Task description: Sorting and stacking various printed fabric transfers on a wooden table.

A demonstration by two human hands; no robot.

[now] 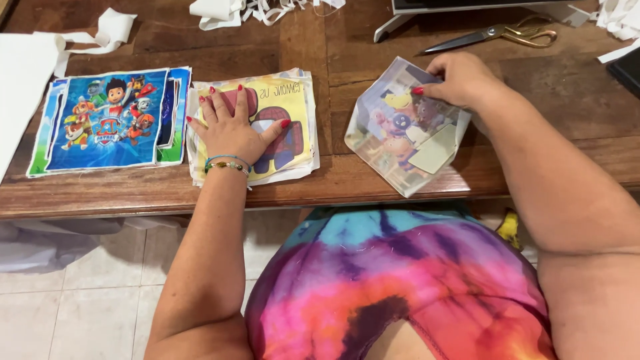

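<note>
Tie-dye shirt [400, 280] below, table [333, 190] ahead. My left hand [230, 127] lies flat and open on the yellow stack [297, 120]; my right hand [460, 80] pinches a picture bag [400, 137] still off the pile. Blue stack [110, 120] looks finished.

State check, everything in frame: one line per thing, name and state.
left hand: flat, fingers spread, pressing on the yellow print stack
yellow print stack: lying flat on the table, edges uneven
right hand: pinching the loose print at its top edge
loose print: tilted, lower corner past the table edge
blue print stack: flat, untouched
scissors: lying flat, blades shut
wooden table: strewn with white paper strips
</note>
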